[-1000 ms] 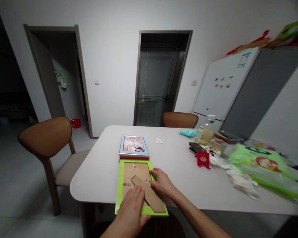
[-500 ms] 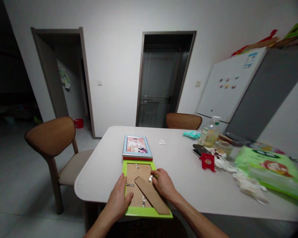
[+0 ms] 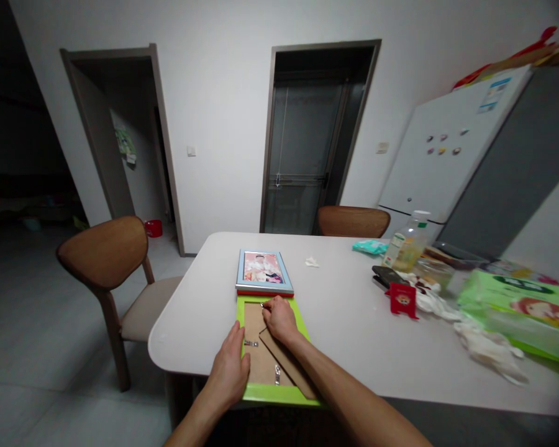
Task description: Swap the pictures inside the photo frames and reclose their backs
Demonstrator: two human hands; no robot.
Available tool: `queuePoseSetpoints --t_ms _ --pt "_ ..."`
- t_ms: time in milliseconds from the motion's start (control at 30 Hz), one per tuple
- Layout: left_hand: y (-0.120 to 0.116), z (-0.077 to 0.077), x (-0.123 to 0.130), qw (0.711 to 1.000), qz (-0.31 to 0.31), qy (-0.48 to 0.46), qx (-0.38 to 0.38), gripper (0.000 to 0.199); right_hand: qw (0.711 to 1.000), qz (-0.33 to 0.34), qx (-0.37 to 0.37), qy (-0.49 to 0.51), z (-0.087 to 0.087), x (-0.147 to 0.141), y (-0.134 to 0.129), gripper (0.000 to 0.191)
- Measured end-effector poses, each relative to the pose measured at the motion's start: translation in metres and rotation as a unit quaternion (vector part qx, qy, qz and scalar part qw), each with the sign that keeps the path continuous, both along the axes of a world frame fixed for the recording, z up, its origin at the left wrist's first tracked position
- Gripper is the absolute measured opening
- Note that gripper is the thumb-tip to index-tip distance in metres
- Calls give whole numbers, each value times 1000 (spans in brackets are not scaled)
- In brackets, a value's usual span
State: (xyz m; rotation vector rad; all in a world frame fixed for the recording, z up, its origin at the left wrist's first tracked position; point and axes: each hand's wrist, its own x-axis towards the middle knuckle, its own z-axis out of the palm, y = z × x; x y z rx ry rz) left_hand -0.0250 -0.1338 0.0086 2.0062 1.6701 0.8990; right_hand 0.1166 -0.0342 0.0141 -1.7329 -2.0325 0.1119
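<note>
A green picture frame (image 3: 279, 393) lies face down at the table's near edge, its brown backing board (image 3: 256, 366) and metal clips showing. My left hand (image 3: 231, 366) grips the frame's left side, thumb over the border. At the top clip (image 3: 263, 305), the fingers of my right hand (image 3: 279, 318) are pinched together, partly hiding it. Under my right forearm the brown stand leg (image 3: 289, 363) slants across the backing. Just beyond lies a blue frame (image 3: 264, 273) with a photo, on top of something red.
On the white table (image 3: 345, 335), to the right, are a bottle (image 3: 405, 242), a black object (image 3: 387, 277), a red card-like item (image 3: 403, 300), crumpled tissues (image 3: 489, 347) and a green pack (image 3: 526, 310). Wooden chairs stand left (image 3: 105, 253) and behind (image 3: 354, 221).
My right hand has moved from the right-side clip up to the top clip. My left hand remains on the frame's left side. The view has shifted slightly.
</note>
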Motion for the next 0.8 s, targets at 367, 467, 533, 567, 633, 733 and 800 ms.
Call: queuePoseSetpoints --t_ms 367,467,533,567,633,733,800 --pt "0 -2 0 1000 11 -15 8 52 998 58 10 1 15 -2 -21 25" --pt "1 -5 0 1000 11 -21 12 52 992 124 16 18 17 -1 -42 21" --pt "2 -7 0 1000 8 -22 19 52 984 173 6 32 16 -3 -55 19" --pt "2 -9 0 999 8 -23 23 51 982 184 0 37 15 -5 -59 19" --pt "2 -10 0 999 6 -23 29 51 984 172 -8 38 14 -10 -62 17" --pt "2 -10 0 1000 0 -15 25 52 991 133 -2 25 12 -18 -59 15" --pt "2 -9 -1 1000 -3 -11 22 52 993 117 7 19 12 -21 -56 15"
